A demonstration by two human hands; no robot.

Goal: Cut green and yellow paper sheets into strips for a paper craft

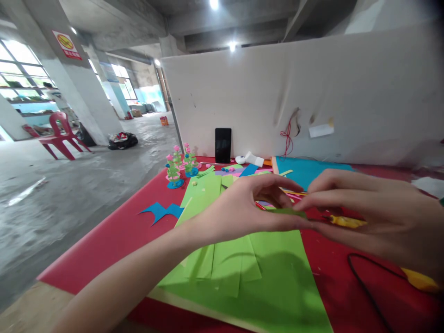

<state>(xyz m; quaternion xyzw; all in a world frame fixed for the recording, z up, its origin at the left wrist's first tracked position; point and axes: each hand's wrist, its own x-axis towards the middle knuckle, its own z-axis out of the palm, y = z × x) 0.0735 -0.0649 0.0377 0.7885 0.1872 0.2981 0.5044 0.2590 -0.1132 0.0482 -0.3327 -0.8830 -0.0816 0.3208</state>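
Observation:
My left hand (255, 203) reaches across the green sheets, thumb and fingers closed on a small strip of green paper (286, 211). From the other side my right hand (374, 208) meets it, its fingertips pinched at the strip's right end. Fingers cover much of the strip. Under my hands lie large light-green paper sheets (277, 277) with several narrower green pieces (225, 273) on top. A yellow object with a dark tip (348, 222) shows between the fingers of my right hand. Below that hand is another yellow part (419, 280) joined to a black cord (364, 286).
Small paper flower models (174, 173) stand on the red table covering (114, 245) at the left, near a cut blue paper piece (161, 212). A black phone (223, 144) leans against the white partition (249, 101). Blue sheets (312, 171) lie at the back right.

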